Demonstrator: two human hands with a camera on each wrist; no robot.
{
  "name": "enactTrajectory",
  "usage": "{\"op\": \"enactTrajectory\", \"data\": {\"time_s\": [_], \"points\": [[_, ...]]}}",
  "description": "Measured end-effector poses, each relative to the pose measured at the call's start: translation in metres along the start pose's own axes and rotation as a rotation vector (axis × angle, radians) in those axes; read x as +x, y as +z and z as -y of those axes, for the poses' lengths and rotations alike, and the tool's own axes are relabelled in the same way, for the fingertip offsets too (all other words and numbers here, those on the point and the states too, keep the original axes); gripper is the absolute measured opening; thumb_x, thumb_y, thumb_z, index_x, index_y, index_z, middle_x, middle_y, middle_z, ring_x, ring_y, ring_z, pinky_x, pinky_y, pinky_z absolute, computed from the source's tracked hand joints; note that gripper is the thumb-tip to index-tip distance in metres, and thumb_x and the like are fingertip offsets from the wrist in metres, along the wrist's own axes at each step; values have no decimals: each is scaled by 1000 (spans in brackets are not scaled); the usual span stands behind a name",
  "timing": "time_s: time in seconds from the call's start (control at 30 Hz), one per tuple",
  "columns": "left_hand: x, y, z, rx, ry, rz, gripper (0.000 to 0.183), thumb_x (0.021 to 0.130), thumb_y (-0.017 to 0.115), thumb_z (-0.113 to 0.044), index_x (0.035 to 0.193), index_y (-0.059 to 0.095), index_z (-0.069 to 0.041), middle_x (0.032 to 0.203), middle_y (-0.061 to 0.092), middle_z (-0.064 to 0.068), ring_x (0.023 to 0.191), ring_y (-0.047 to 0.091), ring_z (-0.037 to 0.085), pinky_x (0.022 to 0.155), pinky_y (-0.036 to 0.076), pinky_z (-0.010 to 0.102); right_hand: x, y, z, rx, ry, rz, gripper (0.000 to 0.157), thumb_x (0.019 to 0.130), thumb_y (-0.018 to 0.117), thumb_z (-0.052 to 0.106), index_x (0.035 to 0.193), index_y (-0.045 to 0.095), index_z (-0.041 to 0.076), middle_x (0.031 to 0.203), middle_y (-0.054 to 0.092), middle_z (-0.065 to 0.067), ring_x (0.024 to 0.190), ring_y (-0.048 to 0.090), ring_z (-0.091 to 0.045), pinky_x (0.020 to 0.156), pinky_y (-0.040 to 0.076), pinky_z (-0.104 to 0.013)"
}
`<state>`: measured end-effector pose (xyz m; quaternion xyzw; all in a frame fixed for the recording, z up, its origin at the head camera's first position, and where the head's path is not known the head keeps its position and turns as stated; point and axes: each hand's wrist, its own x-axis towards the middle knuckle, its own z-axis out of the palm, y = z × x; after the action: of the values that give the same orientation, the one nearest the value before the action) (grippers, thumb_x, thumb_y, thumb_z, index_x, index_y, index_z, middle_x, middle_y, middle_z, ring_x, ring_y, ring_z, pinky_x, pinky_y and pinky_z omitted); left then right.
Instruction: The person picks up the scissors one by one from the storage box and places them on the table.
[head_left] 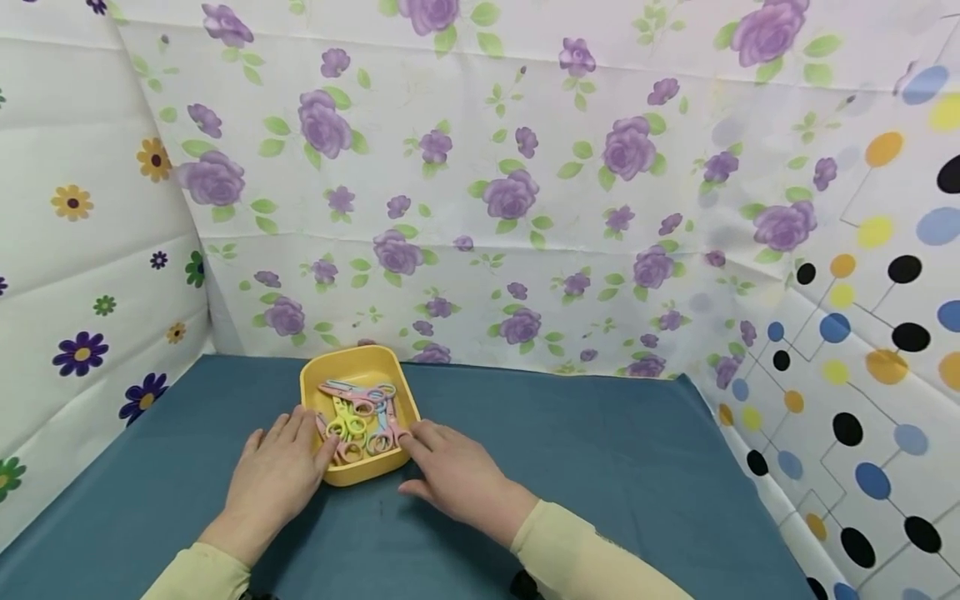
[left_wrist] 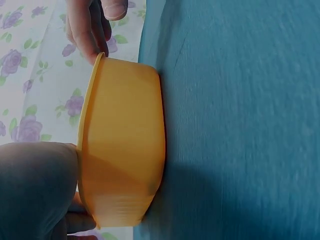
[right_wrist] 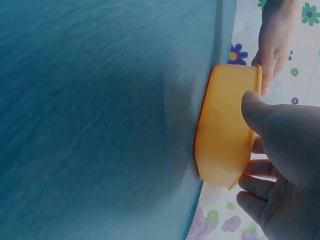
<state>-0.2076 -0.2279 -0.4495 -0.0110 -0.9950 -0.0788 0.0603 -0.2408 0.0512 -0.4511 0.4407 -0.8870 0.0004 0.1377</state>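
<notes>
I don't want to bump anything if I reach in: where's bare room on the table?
Table: widest between the right hand and dotted cloth; another patch between the left hand and left cloth. Crowded: the tray, holding scissors, hands at both sides.

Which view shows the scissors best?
The head view: it looks down into the yellow basket and shows the scissors piled inside. Both wrist views show the basket's outside but none of the scissors.

We are seeing bright light in the head view, dimmer wrist views, and soft shadows on the blue cloth (head_left: 600, 467).
</notes>
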Motion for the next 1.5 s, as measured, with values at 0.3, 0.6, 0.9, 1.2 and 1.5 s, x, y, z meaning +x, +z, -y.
{"op": "enactTrajectory", "data": {"time_s": [0.3, 0.6, 0.9, 1.2, 1.5], "points": [[6, 4, -10, -26, 36, -35, 73, 117, 52, -47, 163, 45, 10, 168, 39, 34, 153, 39, 57, 120, 29, 80, -9, -7, -9, 49, 32, 38, 65, 109, 64, 57, 159, 59, 15, 147, 59, -6, 128, 64, -18, 102, 58, -34], [10, 8, -25, -58, 78, -42, 72, 117, 53, -45, 163, 45, 10, 168, 39, 34, 153, 39, 57, 121, 30, 78, -22, -12, -17, 45, 66, 69, 60, 110, 63, 56, 158, 61, 21, 144, 60, -4, 121, 65, -16, 97, 60, -34], [13, 11, -40, -76, 126, -57, 71, 117, 55, -45, 163, 46, 9, 168, 40, 33, 153, 41, 55, 121, 33, 76, -38, -17, -24, 0, 86, 77, 59, 109, 64, 57, 157, 63, 23, 141, 62, -3, 117, 66, -16, 95, 60, -35], [15, 15, -51, -84, 156, -73, 71, 117, 56, -45, 162, 47, 8, 167, 42, 33, 152, 43, 55, 121, 34, 76, -50, -18, -28, 19, 106, 68, 57, 109, 65, 55, 157, 63, 24, 138, 62, -2, 116, 67, -16, 93, 61, -36], [15, 20, -62, -90, 183, -69, 69, 116, 58, -44, 162, 49, 8, 166, 44, 32, 151, 45, 54, 120, 35, 75, -64, -21, -30, 48, 144, 88, 56, 109, 65, 56, 156, 64, 26, 134, 62, 0, 110, 65, -14, 88, 60, -34]]}}
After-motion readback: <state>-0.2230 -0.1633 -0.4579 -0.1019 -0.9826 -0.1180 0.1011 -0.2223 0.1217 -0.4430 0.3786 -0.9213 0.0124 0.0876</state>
